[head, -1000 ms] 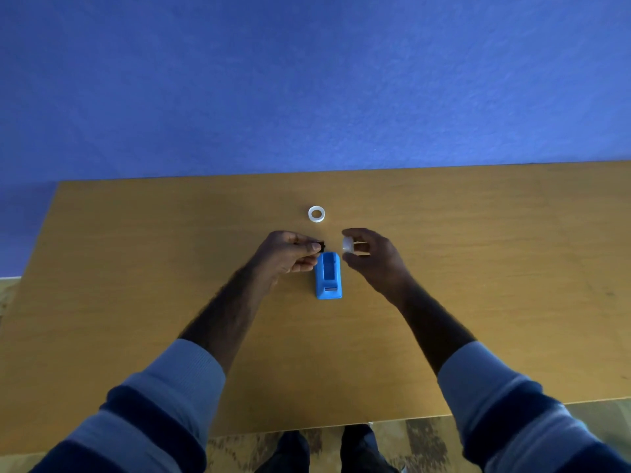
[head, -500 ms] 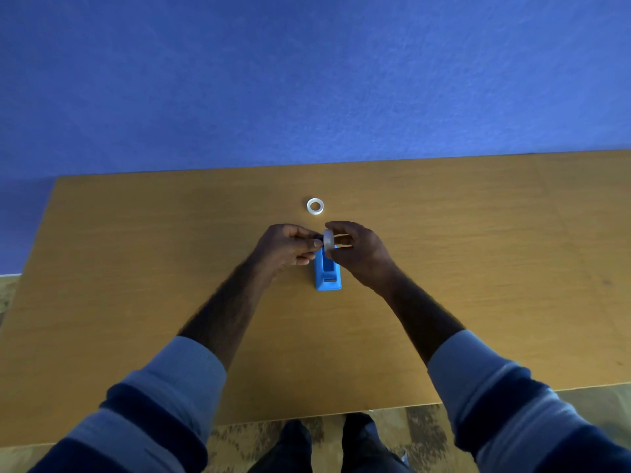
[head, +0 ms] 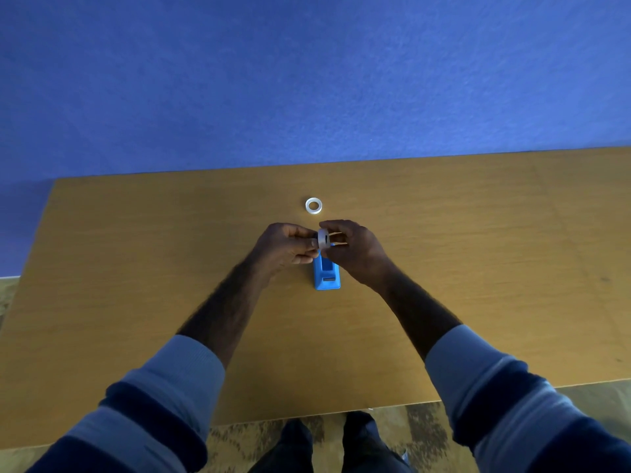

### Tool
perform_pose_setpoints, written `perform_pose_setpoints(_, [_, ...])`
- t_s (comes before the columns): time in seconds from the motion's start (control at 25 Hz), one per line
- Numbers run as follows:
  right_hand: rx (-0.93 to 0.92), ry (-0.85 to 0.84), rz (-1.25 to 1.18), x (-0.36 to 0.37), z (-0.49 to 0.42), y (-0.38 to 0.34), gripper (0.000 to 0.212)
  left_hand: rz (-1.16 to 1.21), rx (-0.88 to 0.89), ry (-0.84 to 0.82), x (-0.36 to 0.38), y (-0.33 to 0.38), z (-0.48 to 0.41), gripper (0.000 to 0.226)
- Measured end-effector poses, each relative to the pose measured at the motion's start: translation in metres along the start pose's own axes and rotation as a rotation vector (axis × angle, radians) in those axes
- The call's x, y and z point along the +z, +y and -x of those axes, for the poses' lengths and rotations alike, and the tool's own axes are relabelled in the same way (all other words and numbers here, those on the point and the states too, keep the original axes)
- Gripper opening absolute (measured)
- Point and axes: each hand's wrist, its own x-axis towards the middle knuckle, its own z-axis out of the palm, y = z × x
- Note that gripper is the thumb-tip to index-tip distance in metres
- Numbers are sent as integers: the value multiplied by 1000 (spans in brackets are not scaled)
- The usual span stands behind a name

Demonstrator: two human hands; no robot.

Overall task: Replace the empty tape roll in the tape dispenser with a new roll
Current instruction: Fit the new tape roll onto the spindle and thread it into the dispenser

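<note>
A blue tape dispenser [head: 327, 275] stands on the wooden table [head: 136, 268], its far end hidden behind my fingers. Just above that end, both hands meet around a white tape roll [head: 323, 239] held on edge. My right hand [head: 355, 249] pinches the roll from the right. My left hand [head: 285, 247] presses a small black hub [head: 314, 236] against the roll's left side, and the dark piece shows through the roll's hole. A second white ring, a bare core [head: 313, 205], lies flat on the table just beyond my hands.
A blue wall [head: 307, 80] rises right behind the table's far edge. The near edge runs across above my legs and a patterned floor [head: 239, 435]. My striped sleeves fill the lower corners.
My hands were apart a second ago, the left with the black hub and the right with the roll. They have come together above the dispenser, and the hub now sits at the roll's hole.
</note>
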Motion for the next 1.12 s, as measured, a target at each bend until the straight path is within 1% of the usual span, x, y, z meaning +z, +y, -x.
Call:
perform_pose_setpoints(0.28, [-11,13,-39,0,-1,0,50,14,-2,-6,0,0,-3,25])
perform_pose_setpoints(0.52, [-33,-26,10,-1,-1,2,42,0,-37,-53,-2,-3,-6,24])
perform_pose_setpoints(0.72, [-42,-39,103,0,-7,8,39,-197,45,-8,-1,-4,-8,23])
perform_pose_setpoints(0.8, [-67,-61,211,0,-10,9,44,-286,87,46,3,-7,-11,25])
perform_pose_setpoints(0.96, [-33,-112,388,0,-15,9,53,-501,207,146,12,-22,-21,26])
perform_pose_setpoints(1.04, [-50,-122,454,1,-17,10,52,-551,245,191,16,-29,-23,27])
perform_pose_setpoints(1.12, [-57,-106,481,2,-17,13,50,-553,264,222,20,-32,-24,24])
